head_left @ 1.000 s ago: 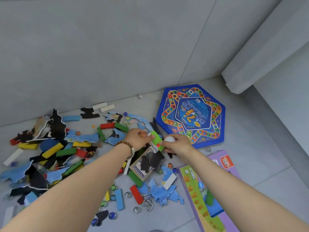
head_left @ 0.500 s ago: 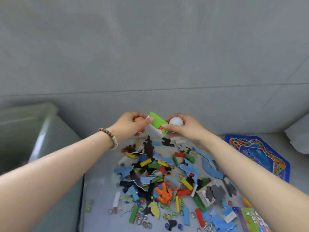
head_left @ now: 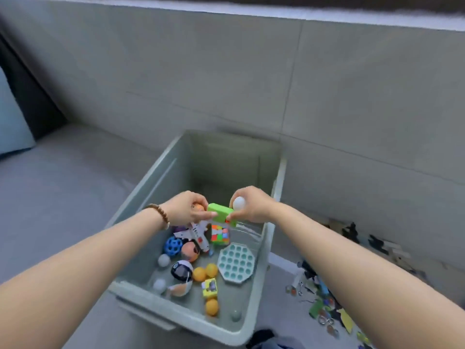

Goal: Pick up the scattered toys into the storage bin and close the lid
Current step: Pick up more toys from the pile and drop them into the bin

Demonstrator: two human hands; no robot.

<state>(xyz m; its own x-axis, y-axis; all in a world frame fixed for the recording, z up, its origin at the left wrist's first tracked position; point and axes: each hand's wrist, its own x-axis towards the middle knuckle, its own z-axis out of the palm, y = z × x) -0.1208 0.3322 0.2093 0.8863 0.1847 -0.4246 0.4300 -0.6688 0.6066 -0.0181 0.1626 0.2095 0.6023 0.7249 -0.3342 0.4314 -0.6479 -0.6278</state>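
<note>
Both hands now hang over the open storage bin (head_left: 280, 177), away from the floor pile (head_left: 324, 298) — left hand (head_left: 186, 209) and right hand (head_left: 253, 206) pinch a green block (head_left: 221, 213) between them. The left also curls round an orange ball (head_left: 198, 207), the right round a white ball (head_left: 238, 203).

I'm seeing a bracelet (head_left: 159, 214) of round brown beads, one paler, circling the wrist behind the left hand (head_left: 186, 209); both forearms are showing bare.
</note>
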